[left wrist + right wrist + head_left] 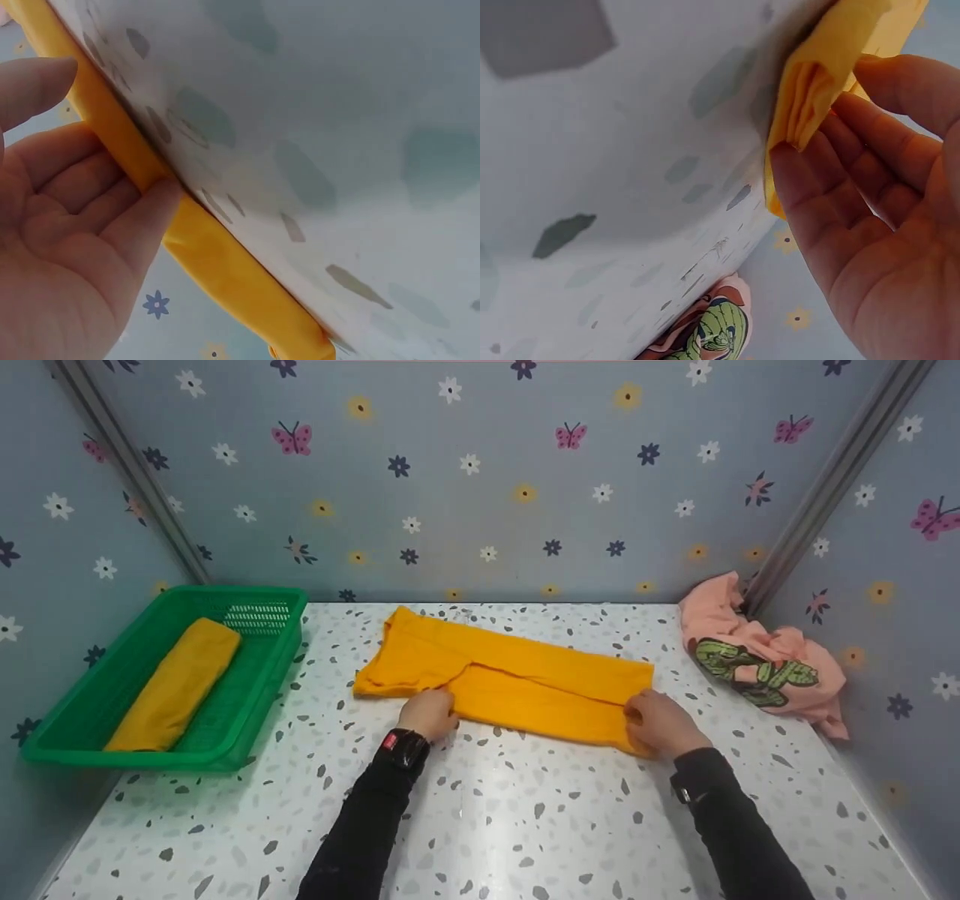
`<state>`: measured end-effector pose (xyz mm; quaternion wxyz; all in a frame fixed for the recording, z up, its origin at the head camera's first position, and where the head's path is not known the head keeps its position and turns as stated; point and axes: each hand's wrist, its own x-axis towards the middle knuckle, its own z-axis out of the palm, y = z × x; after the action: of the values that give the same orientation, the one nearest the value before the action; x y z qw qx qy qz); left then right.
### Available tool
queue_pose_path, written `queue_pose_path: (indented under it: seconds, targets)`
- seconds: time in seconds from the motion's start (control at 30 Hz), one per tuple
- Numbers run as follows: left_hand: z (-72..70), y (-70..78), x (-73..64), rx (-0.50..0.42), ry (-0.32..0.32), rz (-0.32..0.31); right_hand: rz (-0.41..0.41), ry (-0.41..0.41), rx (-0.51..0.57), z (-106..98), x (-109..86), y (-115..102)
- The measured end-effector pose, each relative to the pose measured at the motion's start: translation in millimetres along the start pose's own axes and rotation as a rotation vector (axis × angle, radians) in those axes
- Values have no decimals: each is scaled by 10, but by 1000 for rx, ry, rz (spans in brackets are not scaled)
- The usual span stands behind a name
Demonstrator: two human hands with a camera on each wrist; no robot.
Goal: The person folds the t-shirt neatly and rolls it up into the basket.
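A folded yellow shirt [540,660] lies lengthwise on the table, its wider end to the left and an open fold line running along its middle. At its near edge, left of centre, my left hand [430,714] holds the cloth. In the left wrist view the fingers [127,217] meet the edge, while the thumb overlaps it higher up; some fingertips are hidden. My right hand [664,723] grips the shirt's right end. The right wrist view shows stacked layers of cloth [810,90] between thumb and fingers.
A green basket [229,746] stands at the left, with a rolled or folded yellow cloth [180,682] inside. A crumpled pink garment with a green print [772,660] lies against the right wall. Patterned walls [487,472] border the speckled table [510,825].
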<state>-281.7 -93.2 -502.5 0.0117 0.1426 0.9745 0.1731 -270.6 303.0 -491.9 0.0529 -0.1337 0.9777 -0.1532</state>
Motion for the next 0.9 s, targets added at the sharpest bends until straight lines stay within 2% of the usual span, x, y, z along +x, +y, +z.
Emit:
queue_pose_path:
  seconds: [0.27, 0.57, 0.73, 0.9]
  targets:
    - [-17, -60, 91, 34, -21, -29, -21, -31, -2, -6, -18, -52]
    - [-16, -130, 97, 52, 8, 20, 11, -72, 6, -14, -17, -94]
    - [3, -149, 97, 42, -2, 43, 26, -98, 26, -31, -19, -115]
    - [-6, -98, 64, 52, -24, 1, -16, -84, 14, -49, -19, -123]
